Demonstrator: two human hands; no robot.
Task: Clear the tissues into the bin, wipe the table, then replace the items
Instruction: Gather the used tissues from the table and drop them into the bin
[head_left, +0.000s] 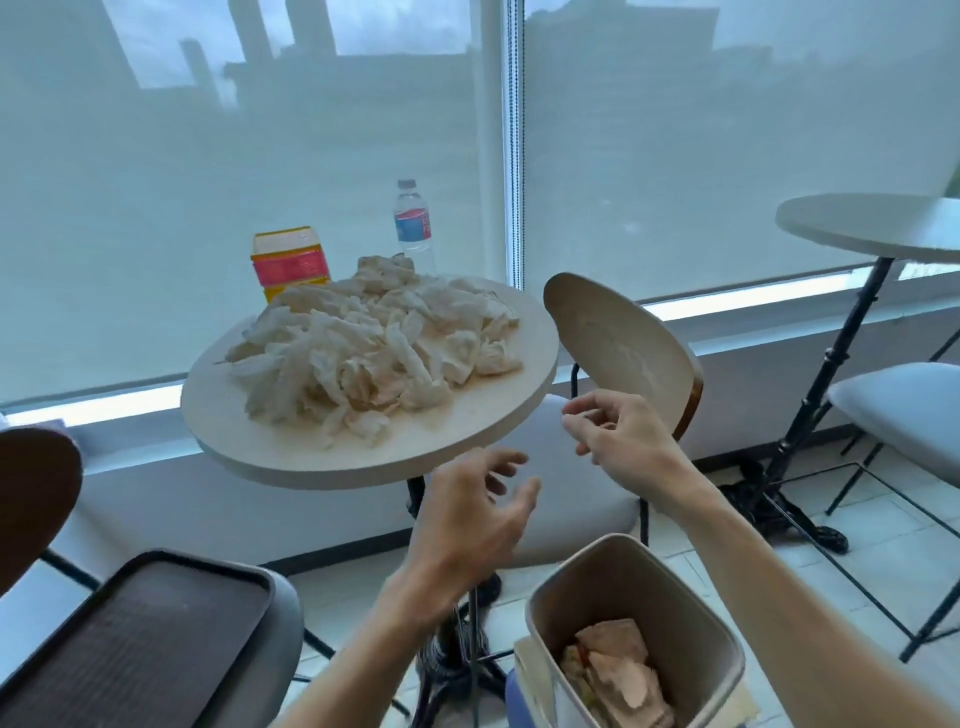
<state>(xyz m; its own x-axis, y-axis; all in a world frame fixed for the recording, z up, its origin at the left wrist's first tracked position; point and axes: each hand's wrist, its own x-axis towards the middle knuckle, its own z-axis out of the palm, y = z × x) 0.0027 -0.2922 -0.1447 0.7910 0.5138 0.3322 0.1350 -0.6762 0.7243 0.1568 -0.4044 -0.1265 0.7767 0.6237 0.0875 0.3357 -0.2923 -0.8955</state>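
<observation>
Ahead of our hands the round table (291, 457) carries a heap of tissues (374, 343), its near edge bare. The bin (587, 577) stands below our right hand (618, 436). Both it and our left hand (467, 525) hang loose, holding nothing, in open air before that edge.

A heap of tissues (374, 338) lies on the worktop (467, 415). Behind the heap on the worktop stand a carton (290, 262) to the left and a bottle (413, 223) to the right. The bin (634, 623) stands on the floor before the worktop, to its right; a tray (130, 639) sits on a chair (283, 618) before it to the left.
</observation>
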